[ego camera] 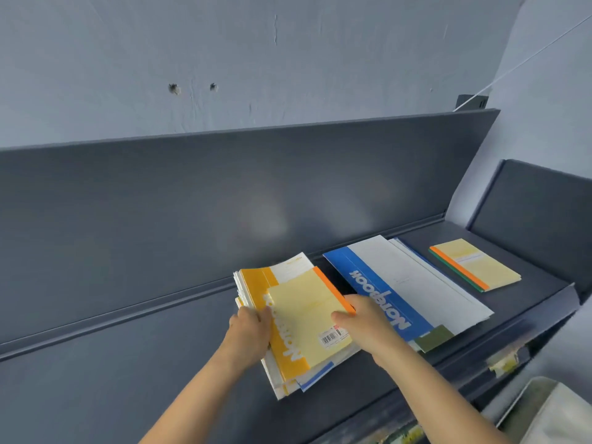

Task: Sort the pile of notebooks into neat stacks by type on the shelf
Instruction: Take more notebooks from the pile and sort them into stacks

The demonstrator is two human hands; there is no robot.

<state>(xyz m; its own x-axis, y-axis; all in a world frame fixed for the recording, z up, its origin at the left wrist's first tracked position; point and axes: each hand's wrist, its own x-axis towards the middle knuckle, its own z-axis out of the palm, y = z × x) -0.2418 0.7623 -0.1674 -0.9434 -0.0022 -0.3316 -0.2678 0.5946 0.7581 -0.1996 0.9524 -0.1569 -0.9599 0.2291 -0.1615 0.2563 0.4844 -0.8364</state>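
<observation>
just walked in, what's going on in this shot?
A person is sorting notebooks on a dark shelf. Their left hand grips the left edge of the mixed pile, while the right hand holds the pale-yellow notebook on top by its orange-spined edge. To the right lie a blue-and-white stack and, further on, a small stack of matching pale-yellow notebooks, probably its destination.

1. My left hand [250,328] grips the left edge of the mixed pile of notebooks [288,373] lying on the dark grey shelf [128,363].
2. My right hand [368,322] pinches the right edge of the pale yellow notebook [307,309] with an orange spine, on top of that pile, thumb on its cover.
3. Just right of the pile lies the blue-and-white stack [400,283], loosely fanned.
4. Farther right, apart, sits the small stack [477,264]: a pale yellow cover over a green-spined one.
</observation>
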